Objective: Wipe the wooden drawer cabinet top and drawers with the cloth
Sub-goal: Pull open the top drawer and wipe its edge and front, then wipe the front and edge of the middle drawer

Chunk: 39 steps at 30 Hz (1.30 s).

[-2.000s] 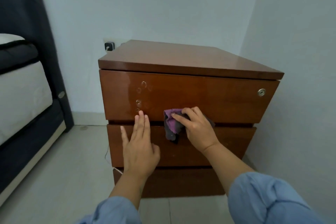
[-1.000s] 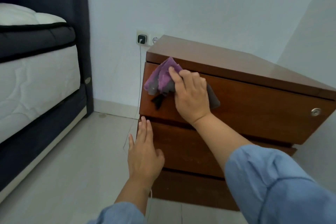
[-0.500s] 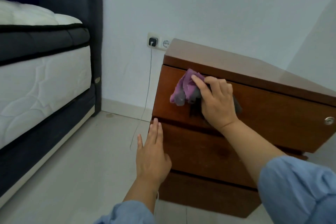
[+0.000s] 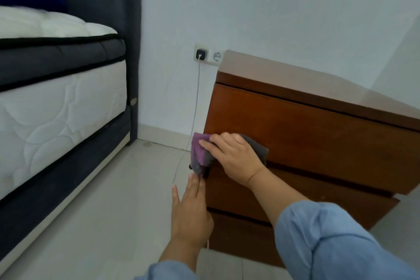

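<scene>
Seen from the head camera, a wooden drawer cabinet fills the frame from three to five o'clock. The right hand presses a purple and grey cloth against the top drawer's lower left corner, fingers spread flat over it. The left hand, at six o'clock, is relaxed and grasps nothing, fingertips by the cabinet's left edge. Cloth overhangs that corner, past the fingertips toward nine o'clock; it could snag the charger cable hanging just beside.
</scene>
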Motion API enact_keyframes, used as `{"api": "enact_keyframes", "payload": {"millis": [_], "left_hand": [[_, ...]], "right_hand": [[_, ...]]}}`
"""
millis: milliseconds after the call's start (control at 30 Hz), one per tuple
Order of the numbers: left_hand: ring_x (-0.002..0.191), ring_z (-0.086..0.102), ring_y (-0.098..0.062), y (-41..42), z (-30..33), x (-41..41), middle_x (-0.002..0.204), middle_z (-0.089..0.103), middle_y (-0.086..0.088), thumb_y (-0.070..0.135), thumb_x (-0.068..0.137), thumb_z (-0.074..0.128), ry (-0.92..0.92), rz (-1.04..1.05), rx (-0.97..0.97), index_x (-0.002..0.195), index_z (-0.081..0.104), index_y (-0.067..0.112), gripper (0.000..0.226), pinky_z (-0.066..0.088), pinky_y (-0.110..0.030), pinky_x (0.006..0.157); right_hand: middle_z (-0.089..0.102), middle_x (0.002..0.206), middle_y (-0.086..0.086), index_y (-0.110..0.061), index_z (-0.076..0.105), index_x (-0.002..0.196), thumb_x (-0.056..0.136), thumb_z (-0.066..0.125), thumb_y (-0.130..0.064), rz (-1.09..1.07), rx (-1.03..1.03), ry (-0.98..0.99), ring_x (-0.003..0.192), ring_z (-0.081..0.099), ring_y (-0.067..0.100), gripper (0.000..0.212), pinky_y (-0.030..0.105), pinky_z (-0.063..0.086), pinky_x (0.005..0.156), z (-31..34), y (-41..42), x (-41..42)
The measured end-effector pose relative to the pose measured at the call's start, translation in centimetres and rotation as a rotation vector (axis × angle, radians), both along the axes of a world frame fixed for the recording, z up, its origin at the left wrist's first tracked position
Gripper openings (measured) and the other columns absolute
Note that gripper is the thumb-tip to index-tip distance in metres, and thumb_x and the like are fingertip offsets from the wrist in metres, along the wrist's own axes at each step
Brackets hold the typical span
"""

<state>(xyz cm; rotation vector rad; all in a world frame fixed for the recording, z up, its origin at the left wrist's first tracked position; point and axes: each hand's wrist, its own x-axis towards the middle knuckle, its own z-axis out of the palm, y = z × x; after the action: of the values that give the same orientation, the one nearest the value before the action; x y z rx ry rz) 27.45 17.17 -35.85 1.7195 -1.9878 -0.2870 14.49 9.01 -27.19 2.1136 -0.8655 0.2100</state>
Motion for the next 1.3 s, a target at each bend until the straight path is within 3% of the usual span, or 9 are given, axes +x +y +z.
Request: {"api": "enact_keyframes", "payload": {"millis": [67,133,333,533,733,933,1100,1300], "left_hand": [[0.147,-0.006,-0.01,0.2,0.3,0.4,0.161,0.003,0.007,0.017,0.09,0.043,-0.01,-0.018,-0.001,0.152,0.003,0.026,0.074,-0.008,-0.045,0.116],[0.147,-0.005,-0.011,0.6,0.9,0.4,0.161,0.0,0.004,0.017,0.091,0.044,-0.042,-0.015,-0.013,0.153,0.003,0.024,0.074,-0.007,-0.043,0.117],[0.147,-0.004,-0.013,0.9,3.6,-1.9,0.161,-0.002,0.001,0.02,0.091,0.047,-0.072,-0.101,-0.074,0.153,0.003,0.017,0.076,-0.002,-0.041,0.119],[0.147,0.003,-0.013,-0.3,4.9,-4.5,0.16,0.01,0.003,0.026,0.091,0.045,-0.102,-0.127,-0.185,0.152,0.014,0.02,0.069,0.003,-0.039,0.12],[0.137,0.033,-0.017,-1.4,5.1,-6.8,0.144,0.042,-0.001,0.025,0.086,0.051,-0.129,-0.035,-0.297,0.144,0.037,0.018,0.06,0.02,-0.039,0.116],[0.134,0.038,-0.017,-1.9,4.3,-9.9,0.139,0.048,-0.002,0.029,0.083,0.055,-0.188,-0.057,-0.304,0.139,0.044,0.018,0.058,0.021,-0.044,0.115],[0.127,0.046,-0.021,-2.1,3.8,-11.4,0.132,0.053,-0.005,0.03,0.079,0.057,-0.169,-0.03,-0.322,0.132,0.051,0.015,0.056,0.026,-0.047,0.111],[0.117,0.053,-0.021,-2.9,3.8,-11.3,0.121,0.059,-0.003,0.027,0.077,0.058,-0.135,-0.003,-0.383,0.123,0.058,0.017,0.047,0.029,-0.047,0.107]], "right_hand": [[0.062,0.11,0.002,-0.017,0.058,0.125,0.068,0.072,-0.012,-0.061,0.15,-0.01,0.093,0.06,0.022,0.059,0.033,0.052,0.078,-0.5,1.8,-0.9],[0.06,0.112,0.004,-0.017,0.056,0.127,0.066,0.074,-0.005,-0.17,0.26,-0.128,0.095,0.057,0.023,0.064,0.034,0.05,0.077,-0.7,3.8,-2.1],[0.049,0.12,0.006,-0.02,0.051,0.134,0.088,0.051,-0.001,-0.377,0.359,-0.417,0.112,0.039,0.027,0.049,0.035,0.034,0.089,-0.3,9.9,-9.2],[0.039,0.138,0.005,-0.02,0.048,0.136,0.095,0.041,0.0,-0.616,0.31,-0.954,0.128,0.039,0.027,0.046,0.042,0.041,0.104,-2.4,12.2,-15.0],[0.048,0.139,0.007,-0.013,0.048,0.137,0.091,0.042,0.004,-0.641,0.263,-0.968,0.128,0.044,0.025,0.049,0.04,0.037,0.105,-2.4,11.6,-17.6],[0.06,0.128,0.01,-0.009,0.056,0.128,0.086,0.05,0.003,-0.653,0.194,-1.014,0.121,0.054,0.027,0.044,0.041,0.04,0.105,-3.4,11.0,-17.7],[0.046,0.144,0.002,-0.017,0.046,0.138,0.091,0.045,-0.003,-0.762,0.248,-0.98,0.137,0.036,0.016,0.049,0.038,0.017,0.116,-3.8,10.5,-17.8],[0.044,0.13,-0.003,-0.021,0.045,0.136,0.092,0.043,-0.006,-0.793,0.303,-0.941,0.128,0.039,0.015,0.046,0.04,0.021,0.109,-2.9,10.3,-17.9]]}}
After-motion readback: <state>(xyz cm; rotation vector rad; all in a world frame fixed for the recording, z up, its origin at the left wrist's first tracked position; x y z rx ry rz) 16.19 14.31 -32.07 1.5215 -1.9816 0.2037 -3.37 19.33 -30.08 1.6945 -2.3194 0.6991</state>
